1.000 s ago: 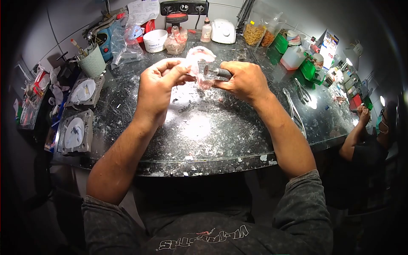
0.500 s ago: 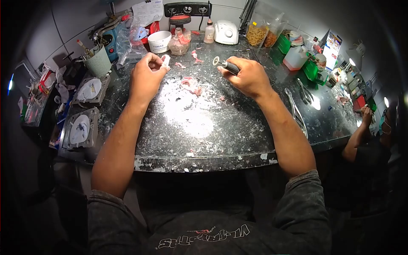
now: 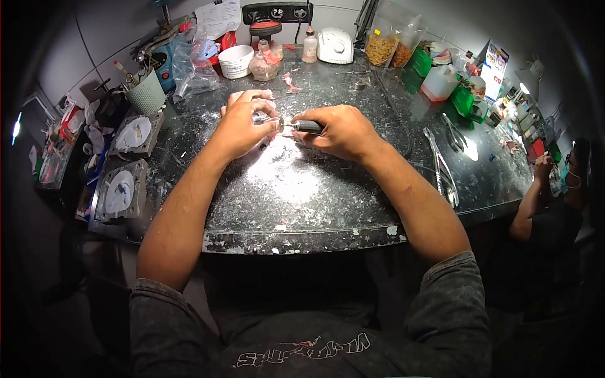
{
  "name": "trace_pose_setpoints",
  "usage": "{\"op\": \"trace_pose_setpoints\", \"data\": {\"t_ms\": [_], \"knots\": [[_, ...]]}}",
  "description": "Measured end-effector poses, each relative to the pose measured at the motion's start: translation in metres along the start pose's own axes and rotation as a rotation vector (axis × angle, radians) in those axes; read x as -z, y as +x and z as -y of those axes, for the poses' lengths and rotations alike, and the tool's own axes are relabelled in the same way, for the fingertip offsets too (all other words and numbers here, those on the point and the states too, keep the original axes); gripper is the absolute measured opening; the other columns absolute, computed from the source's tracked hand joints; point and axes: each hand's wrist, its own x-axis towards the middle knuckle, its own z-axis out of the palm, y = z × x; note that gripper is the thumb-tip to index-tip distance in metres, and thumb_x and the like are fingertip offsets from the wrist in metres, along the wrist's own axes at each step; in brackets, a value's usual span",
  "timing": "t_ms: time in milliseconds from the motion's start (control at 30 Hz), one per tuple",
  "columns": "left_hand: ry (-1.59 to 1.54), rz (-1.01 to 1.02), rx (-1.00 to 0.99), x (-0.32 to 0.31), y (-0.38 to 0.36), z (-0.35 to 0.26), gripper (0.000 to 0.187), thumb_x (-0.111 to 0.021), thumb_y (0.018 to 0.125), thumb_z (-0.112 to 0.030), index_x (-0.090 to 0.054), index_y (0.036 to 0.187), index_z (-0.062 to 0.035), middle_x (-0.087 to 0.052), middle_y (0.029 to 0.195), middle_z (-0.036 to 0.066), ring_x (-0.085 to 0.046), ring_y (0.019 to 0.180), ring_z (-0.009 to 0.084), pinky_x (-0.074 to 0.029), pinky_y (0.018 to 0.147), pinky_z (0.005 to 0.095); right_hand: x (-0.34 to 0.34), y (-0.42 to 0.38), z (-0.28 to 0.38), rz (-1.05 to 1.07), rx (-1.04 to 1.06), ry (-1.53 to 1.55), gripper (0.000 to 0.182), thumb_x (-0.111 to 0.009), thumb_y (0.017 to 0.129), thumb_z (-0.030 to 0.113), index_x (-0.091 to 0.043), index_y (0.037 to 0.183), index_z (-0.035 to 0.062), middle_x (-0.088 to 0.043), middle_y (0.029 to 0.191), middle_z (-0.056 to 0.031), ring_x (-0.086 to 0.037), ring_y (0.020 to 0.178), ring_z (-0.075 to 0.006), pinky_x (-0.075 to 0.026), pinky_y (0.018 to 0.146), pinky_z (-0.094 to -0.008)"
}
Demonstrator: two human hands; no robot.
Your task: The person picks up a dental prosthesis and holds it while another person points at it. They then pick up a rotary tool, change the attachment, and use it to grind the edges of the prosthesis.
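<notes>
My right hand grips a black rotary handpiece with a small round disc at its tip. The disc points left and sits right by the thumb and fingertips of my left hand. The left fingers are curled together around something; its shape is mostly hidden behind them. Bright lamp light falls on the dusty black worktop just below both hands. Behind them lies a pink scrap.
Two grey mould halves stand at the left. Along the back are a white tub, a glass burner and a white device. Pliers lie at the right. A co-worker's arm shows at the far right.
Both hands have come together over the lit middle, the left moving right and the right moving left with the handpiece. The disc is now at the left fingers. The pink scraps there are no longer visible.
</notes>
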Motion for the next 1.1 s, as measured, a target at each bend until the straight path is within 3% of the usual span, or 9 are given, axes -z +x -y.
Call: {"op": "trace_pose_setpoints", "data": {"t_ms": [133, 200, 233, 333, 400, 600, 800, 1000, 1100], "knots": [[-0.172, -0.064, -0.039, 0.008, -0.001, 0.001, 0.027, -0.076, 0.083, -0.027, -0.069, 0.098, -0.0060, -0.061, 0.124, 0.011, -0.053, 0.118, 0.0246, -0.039, 0.104, 0.0386, 0.002, 0.002, -0.011, -0.132, 0.068, 0.057, 0.023, -0.072, 0.085, 0.024, -0.072, 0.103, 0.0102, -0.072, 0.097, -0.0121, -0.071, 0.084, -0.0263, -0.057, 0.071, -0.0370], [-1.085, 0.146, 0.187, 0.010, 0.003, 0.000, 0.026, -0.072, 0.088, -0.020, -0.065, 0.106, -0.0036, -0.065, 0.115, 0.011, -0.063, 0.105, 0.0193, -0.047, 0.096, 0.0333, 0.004, 0.003, -0.017, -0.341, 0.103, 0.194, 0.029, -0.070, 0.084, 0.030, -0.071, 0.104, 0.0085, -0.072, 0.092, -0.0097, -0.071, 0.085, -0.0285, -0.057, 0.073, -0.0365], [-1.164, 0.160, 0.210, 0.014, 0.002, -0.005, 0.028, -0.068, 0.091, -0.013, -0.061, 0.114, -0.0003, -0.068, 0.109, 0.010, -0.066, 0.097, 0.0153, -0.050, 0.091, 0.0291, 0.013, 0.003, -0.012, -0.365, 0.115, 0.265, 0.026, -0.069, 0.085, 0.024, -0.071, 0.103, 0.0048, -0.073, 0.090, -0.0073, -0.071, 0.082, -0.0201, -0.056, 0.072, -0.0308], [-1.435, 0.188, 0.221, 0.023, -0.005, -0.030, 0.031, -0.068, 0.090, -0.012, -0.060, 0.118, 0.0008, -0.068, 0.109, 0.010, -0.066, 0.102, 0.0158, -0.050, 0.094, 0.0310, 0.022, 0.000, -0.003, -0.364, -0.028, 0.501, 0.021, -0.069, 0.084, 0.016, -0.072, 0.102, 0.0059, -0.074, 0.089, -0.0051, -0.069, 0.080, -0.0121, -0.055, 0.071, -0.0264], [-1.482, 0.186, 0.206, 0.025, -0.006, -0.039, 0.034, -0.066, 0.091, -0.010, -0.059, 0.122, 0.0025, -0.068, 0.110, 0.011, -0.066, 0.104, 0.0171, -0.050, 0.096, 0.0323, 0.020, -0.001, -0.003, -0.411, 0.001, 0.589, 0.019, -0.069, 0.084, 0.008, -0.072, 0.103, 0.0068, -0.073, 0.088, -0.0025, -0.066, 0.079, -0.0073, -0.053, 0.069, -0.0234], [-1.836, 0.261, 0.161, 0.022, -0.013, -0.041, 0.035, -0.062, 0.095, -0.013, -0.057, 0.125, 0.0038, -0.068, 0.112, 0.015, -0.066, 0.105, 0.0193, -0.048, 0.100, 0.0335, 0.023, -0.001, 0.007, -0.442, 0.061, 0.920, 0.023, -0.063, 0.086, -0.002, -0.069, 0.109, -0.0002, -0.071, 0.094, -0.0093, -0.067, 0.083, -0.0126, -0.057, 0.074, -0.0263], [-1.655, 0.167, 0.283, 0.024, -0.011, -0.044, 0.043, -0.061, 0.096, -0.020, -0.053, 0.130, 0.0059, -0.066, 0.109, 0.010, -0.063, 0.099, 0.0160, -0.050, 0.094, 0.0329, 0.017, 0.001, 0.003, -0.456, -0.032, 0.870, 0.025, -0.060, 0.087, -0.002, -0.067, 0.110, -0.0028, -0.071, 0.095, -0.0109, -0.067, 0.078, -0.0125, -0.057, 0.071, -0.0254], [-1.629, 0.188, 0.383, 0.024, -0.011, -0.037, 0.030, -0.065, 0.094, -0.020, -0.060, 0.115, 0.0004, -0.063, 0.097, 0.005, -0.061, 0.086, 0.0108, -0.052, 0.084, 0.0280, 0.014, 0.007, 0.003, -0.623, -0.018, 0.697, 0.014, -0.069, 0.089, 0.013, -0.068, 0.097, 0.0010, -0.071, 0.086, -0.0055, -0.066, 0.069, -0.0106, -0.054, 0.061, -0.0240], [-1.674, 0.151, 0.433, 0.022, -0.010, -0.034, 0.025, -0.067, 0.094, -0.022, -0.061, 0.109, -0.0024, -0.062, 0.094, 0.003, -0.060, 0.083, 0.0103, -0.052, 0.082, 0.0270, 0.020, 0.002, -0.016, -0.452, 0.128, 0.162, 0.034, -0.075, 0.085, 0.040, -0.064, 0.080, 0.0079, -0.064, 0.069, -0.0058, -0.066, 0.059, -0.0174, -0.053, 0.053, -0.0312]]}}
